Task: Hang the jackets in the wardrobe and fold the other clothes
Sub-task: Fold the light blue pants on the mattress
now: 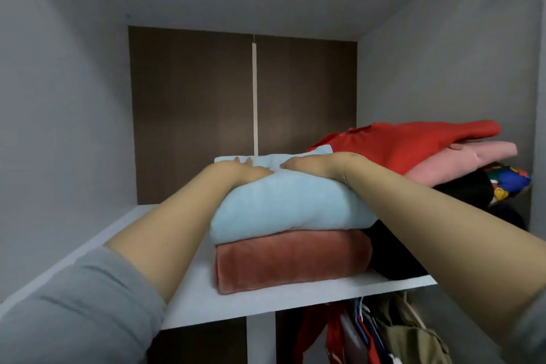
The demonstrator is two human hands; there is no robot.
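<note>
Hands: left hand (248,170) and right hand (313,165) both lie flat, fingers straight, pressing the light-blue folded fleece (283,207) stacked on rust-red fleece (292,260), shelf (206,301) centre. Soft, bulky, light; probably springs back, so lift from side edges. Mixed pile (428,148) at 3 o'clock.

**Both arms reaching forward, hands flat**

Left hand (242,170) and right hand (313,165) lie palm-down, fingers fairly straight, fingertips nearly meeting. Forearms bare, extended and converging. Grey sleeve pushed up on the left arm.
</note>
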